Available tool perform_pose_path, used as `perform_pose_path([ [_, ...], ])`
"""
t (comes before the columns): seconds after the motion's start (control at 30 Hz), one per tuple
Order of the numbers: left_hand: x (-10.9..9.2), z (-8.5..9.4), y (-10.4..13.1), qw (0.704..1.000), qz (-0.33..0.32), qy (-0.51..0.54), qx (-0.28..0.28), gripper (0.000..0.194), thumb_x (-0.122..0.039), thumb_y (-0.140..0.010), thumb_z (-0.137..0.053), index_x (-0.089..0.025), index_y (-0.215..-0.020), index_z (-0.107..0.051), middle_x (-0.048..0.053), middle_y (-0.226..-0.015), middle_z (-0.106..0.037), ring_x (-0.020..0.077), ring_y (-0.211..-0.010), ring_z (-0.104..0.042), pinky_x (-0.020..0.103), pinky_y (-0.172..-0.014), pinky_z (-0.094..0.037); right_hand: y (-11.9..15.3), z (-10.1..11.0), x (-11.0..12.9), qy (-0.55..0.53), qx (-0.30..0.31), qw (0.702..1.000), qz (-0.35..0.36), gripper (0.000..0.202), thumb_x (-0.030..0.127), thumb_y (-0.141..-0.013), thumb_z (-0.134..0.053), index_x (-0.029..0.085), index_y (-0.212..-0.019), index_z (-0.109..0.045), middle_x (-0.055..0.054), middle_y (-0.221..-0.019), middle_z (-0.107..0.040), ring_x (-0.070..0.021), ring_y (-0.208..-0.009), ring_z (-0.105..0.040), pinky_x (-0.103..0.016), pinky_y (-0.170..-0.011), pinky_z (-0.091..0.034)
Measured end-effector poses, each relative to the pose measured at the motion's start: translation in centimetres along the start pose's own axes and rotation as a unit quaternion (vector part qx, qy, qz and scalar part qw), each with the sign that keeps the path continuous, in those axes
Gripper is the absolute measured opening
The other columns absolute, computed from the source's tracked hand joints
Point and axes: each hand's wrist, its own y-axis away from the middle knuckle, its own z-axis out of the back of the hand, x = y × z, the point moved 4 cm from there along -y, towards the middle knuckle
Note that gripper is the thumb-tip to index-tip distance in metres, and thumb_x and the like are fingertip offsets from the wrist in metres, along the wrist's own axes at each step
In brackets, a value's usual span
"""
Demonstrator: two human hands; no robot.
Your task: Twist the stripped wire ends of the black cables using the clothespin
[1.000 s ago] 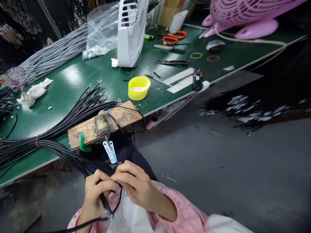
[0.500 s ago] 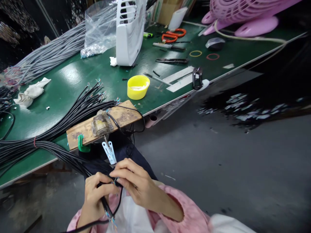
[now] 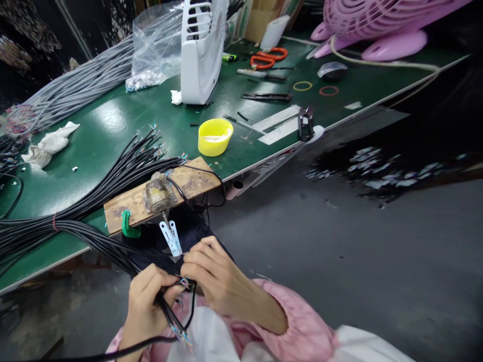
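Note:
My left hand (image 3: 149,299) is closed around black cables (image 3: 171,319), whose stripped ends show thin coloured wires (image 3: 184,282) beside the thumb. My right hand (image 3: 215,271) is pinched just right of it, its fingertips at a thin wire by the tip of a light blue clothespin (image 3: 171,239). The exact grip is partly hidden by the fingers. That clothespin sits on the shaft of a small motor (image 3: 159,193), stuck to a wooden board (image 3: 196,176) at the table edge. A large bundle of black cables (image 3: 94,236) runs in from the left.
On the green table (image 3: 101,118) stand a yellow cup (image 3: 215,146), a white fan (image 3: 199,75) and a pink fan (image 3: 392,45). Orange-handled scissors (image 3: 264,60), tweezers (image 3: 266,96) and a black clip-like tool (image 3: 305,123) lie right. A green hook (image 3: 130,224) grips the board.
My right hand has shifted slightly up and right, its fingertips now by the clothespin's tip. More coloured wire shows between my hands, and my left hand has stayed nearly in place.

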Motion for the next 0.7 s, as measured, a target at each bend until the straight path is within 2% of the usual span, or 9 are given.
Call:
perform_pose_path([
  [0.1, 0.2, -0.1, 0.4, 0.999, 0.013, 0.011, -0.031, 0.015, -0.021, -0.088, -0.062, -0.016, -0.074, -0.058, 0.000, -0.060, -0.061, 0.0113, -0.051, -0.055, 0.021, -0.048, -0.043, -0.4, 0.3, -1.5, -0.072, -0.043, 0.993, -0.088, 0.028, 0.011, -0.098, -0.033, 0.017, -0.084, -0.056, -0.006, -0.079, -0.062, -0.0185, -0.076, -0.055, -0.034, -0.070, -0.041],
  [0.17, 0.2, -0.1, 0.5, 0.999, 0.009, 0.007, -0.053, 0.013, -0.019, -0.086, -0.063, -0.016, -0.074, -0.058, 0.000, -0.060, -0.060, 0.0107, -0.051, -0.054, 0.021, -0.048, -0.043, -1.2, 0.1, -2.7, -0.142, -0.068, 0.973, -0.171, 0.025, 0.018, -0.099, -0.039, 0.017, -0.084, -0.059, -0.006, -0.078, -0.061, -0.0168, -0.073, -0.056, -0.030, -0.066, -0.044],
  [0.23, 0.0, -0.2, 0.5, 0.996, 0.002, -0.004, -0.088, 0.011, -0.016, -0.084, -0.064, -0.016, -0.075, -0.058, -0.001, -0.059, -0.058, 0.0101, -0.049, -0.052, 0.021, -0.046, -0.042, -2.3, -0.6, -3.6, -0.223, -0.059, 0.945, -0.232, 0.030, 0.031, -0.098, -0.044, 0.016, -0.079, -0.061, -0.004, -0.074, -0.059, -0.0147, -0.065, -0.055, -0.027, -0.059, -0.043],
  [0.33, -0.3, -0.2, 0.2, 0.987, 0.010, -0.028, -0.160, 0.011, -0.014, -0.082, -0.065, -0.017, -0.073, -0.059, -0.003, -0.055, -0.053, 0.0097, -0.047, -0.049, 0.021, -0.044, -0.040, -4.2, -2.1, -4.5, -0.345, -0.019, 0.889, -0.301, 0.052, 0.059, -0.088, -0.051, 0.015, -0.063, -0.058, 0.000, -0.061, -0.052, -0.0112, -0.054, -0.046, -0.024, -0.049, -0.037],
  [0.43, -0.5, -0.4, -0.1, 0.973, 0.036, -0.036, -0.224, 0.012, -0.014, -0.080, -0.066, -0.017, -0.071, -0.059, -0.004, -0.054, -0.049, 0.0094, -0.047, -0.046, 0.021, -0.042, -0.038, -5.1, -3.6, -5.0, -0.468, 0.008, 0.807, -0.360, 0.063, 0.075, -0.073, -0.057, 0.014, -0.062, -0.060, 0.003, -0.053, -0.046, -0.0084, -0.047, -0.038, -0.021, -0.042, -0.028],
  [0.5, -0.6, -0.5, -0.2, 0.969, 0.037, -0.036, -0.242, 0.012, -0.013, -0.079, -0.066, -0.017, -0.071, -0.059, -0.004, -0.054, -0.049, 0.0090, -0.047, -0.045, 0.021, -0.042, -0.038, -4.9, -4.2, -5.0, -0.519, 0.010, 0.771, -0.369, 0.065, 0.077, -0.072, -0.057, 0.013, -0.065, -0.064, 0.003, -0.053, -0.047, -0.0081, -0.046, -0.038, -0.020, -0.041, -0.027],
  [0.53, -0.6, -0.5, -0.2, 0.968, 0.032, -0.037, -0.245, 0.011, -0.012, -0.079, -0.067, -0.017, -0.072, -0.060, -0.004, -0.054, -0.049, 0.0088, -0.047, -0.045, 0.021, -0.042, -0.038, -4.7, -4.3, -5.0, -0.534, 0.008, 0.764, -0.361, 0.066, 0.077, -0.073, -0.056, 0.012, -0.064, -0.065, 0.002, -0.054, -0.049, -0.0083, -0.047, -0.039, -0.020, -0.042, -0.028],
  [0.7, -0.3, -0.5, 0.4, 0.980, 0.023, -0.032, -0.197, 0.009, -0.010, -0.079, -0.067, -0.016, -0.076, -0.061, -0.003, -0.056, -0.054, 0.0093, -0.047, -0.049, 0.021, -0.042, -0.041, -2.0, -4.6, -4.4, -0.580, 0.018, 0.765, -0.280, 0.062, 0.070, -0.082, -0.053, 0.012, -0.064, -0.066, -0.002, -0.060, -0.056, -0.0100, -0.051, -0.046, -0.023, -0.049, -0.038],
])
